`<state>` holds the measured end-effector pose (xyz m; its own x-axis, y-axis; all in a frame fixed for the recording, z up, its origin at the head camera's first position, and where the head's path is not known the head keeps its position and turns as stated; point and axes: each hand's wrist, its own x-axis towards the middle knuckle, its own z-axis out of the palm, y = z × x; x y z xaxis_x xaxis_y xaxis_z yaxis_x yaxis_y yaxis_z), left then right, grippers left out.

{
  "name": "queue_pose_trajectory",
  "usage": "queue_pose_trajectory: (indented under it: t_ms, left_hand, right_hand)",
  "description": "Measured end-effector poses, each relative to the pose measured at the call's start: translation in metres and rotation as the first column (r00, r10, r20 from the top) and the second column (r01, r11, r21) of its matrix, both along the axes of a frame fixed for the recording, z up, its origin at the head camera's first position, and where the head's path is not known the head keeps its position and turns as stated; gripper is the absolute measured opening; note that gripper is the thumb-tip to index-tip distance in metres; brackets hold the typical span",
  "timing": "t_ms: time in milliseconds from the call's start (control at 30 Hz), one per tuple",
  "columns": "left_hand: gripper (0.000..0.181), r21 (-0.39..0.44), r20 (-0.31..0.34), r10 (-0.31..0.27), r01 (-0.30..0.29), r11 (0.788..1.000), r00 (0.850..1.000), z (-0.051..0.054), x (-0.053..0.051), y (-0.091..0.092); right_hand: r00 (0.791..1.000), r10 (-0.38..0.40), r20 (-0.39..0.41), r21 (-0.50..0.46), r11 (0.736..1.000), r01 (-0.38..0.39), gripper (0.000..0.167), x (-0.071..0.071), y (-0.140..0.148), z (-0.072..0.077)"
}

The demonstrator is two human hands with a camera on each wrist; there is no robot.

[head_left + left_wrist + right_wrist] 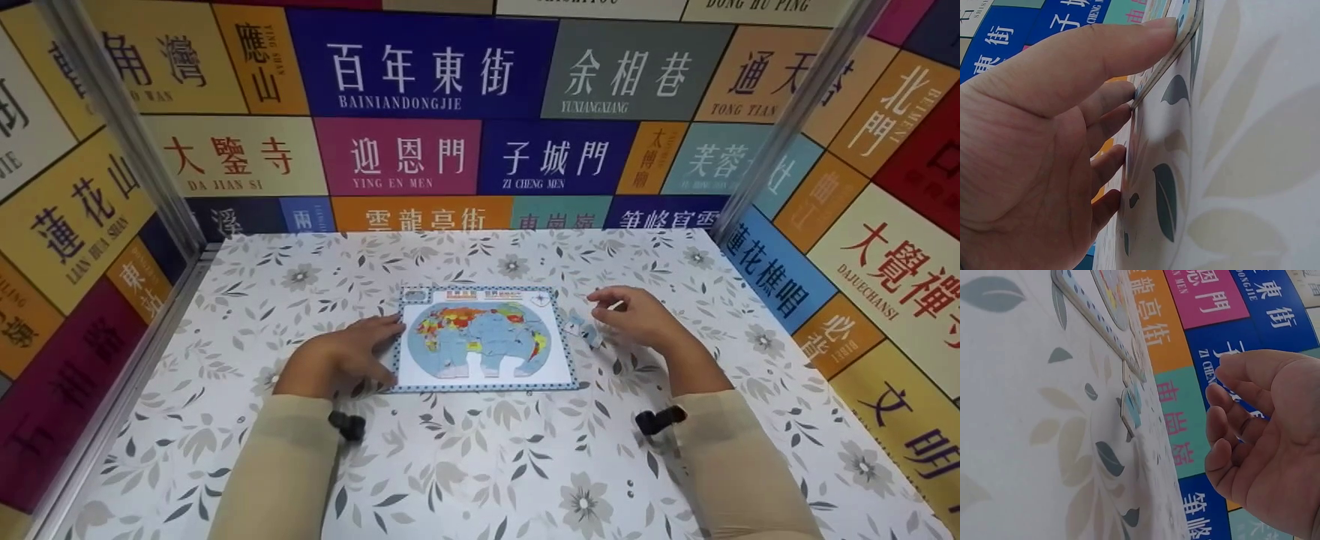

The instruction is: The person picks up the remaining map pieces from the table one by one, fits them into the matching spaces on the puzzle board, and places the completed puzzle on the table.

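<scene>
Table (442, 465) with a pale leaf print is the biggest thing here, and around its middle lies the puzzle board (480, 387), flat, between two hands that are well apart. On the board, the map (442, 341) looks mostly complete: its left, right and far parts are already filled with coloured and blue pieces. What is left, as I judge it, is the near edge, where two white gaps (475, 365) show the bare board; so the work seems close to its end.

About direction: the board's long axis runs from left to right, nearly parallel to the far wall (420, 64). Its printed heading is at the far edge, with a small compass in the far right corner, so the map stands upright for the person.

Left hand (356, 349) rests at the left edge, the fingers lightly extended, with its thumb at the near left corner (perhaps to keep the board steady). Right hand (634, 315) hangs above the table, right of the board, fingers loosely bent and holding nothing.

Smallest are the loose pieces (576, 328), just beside the board's right edge. Their exact number, and whether one touches the border, I cannot tell.
</scene>
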<state>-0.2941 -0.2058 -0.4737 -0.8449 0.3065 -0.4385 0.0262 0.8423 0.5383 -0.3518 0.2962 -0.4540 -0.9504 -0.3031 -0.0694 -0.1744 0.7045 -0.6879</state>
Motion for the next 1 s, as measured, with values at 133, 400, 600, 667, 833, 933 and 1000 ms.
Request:
queue_pose_trajectory:
  t_ms: [133, 400, 600, 667, 833, 933, 1000]
  left_hand:
    - [0.105, 0.018, 0.018, 0.026, -0.026, 0.999, 1.0, -0.001, 0.0, -0.001]
    - [0.105, 0.01, 0.052, 0.062, -0.062, 0.998, 0.997, 0.0, -0.001, -0.001]
    - [0.105, 0.018, 0.066, 0.081, -0.083, 0.996, 0.994, 0.0, -0.001, -0.001]
    - [0.105, 0.015, 0.058, 0.072, -0.073, 0.997, 0.996, 0.0, -0.001, -0.001]
    - [0.104, 0.009, 0.042, 0.054, -0.054, 0.998, 0.998, 0.0, 0.0, -0.001]
    - [0.104, 0.027, 0.024, 0.023, -0.024, 0.999, 0.999, -0.001, 0.0, -0.001]
    - [0.104, 0.052, 0.022, 0.016, -0.017, 0.998, 1.0, -0.001, 0.0, -0.002]
  right_hand:
    - [1.0, -0.015, 0.009, -0.023, 1.0, 0.015, 0.043, -0.002, 0.002, -0.007]
    - [0.998, -0.032, 0.053, -0.037, 0.999, 0.034, 0.043, -0.007, 0.004, -0.019]
    - [0.995, -0.013, 0.095, -0.035, 0.999, 0.016, 0.044, -0.008, 0.008, -0.025]
    - [0.993, 0.001, 0.12, -0.043, 0.999, 0.004, 0.046, -0.007, 0.01, -0.027]
    - [0.985, -0.013, 0.171, -0.024, 1.0, 0.017, 0.055, -0.005, 0.013, -0.032]
    - [0.984, -0.023, 0.178, 0.008, 1.0, 0.022, 0.057, -0.004, 0.014, -0.031]
    - [0.982, -0.022, 0.187, 0.023, 1.0, 0.018, 0.057, -0.004, 0.014, -0.031]
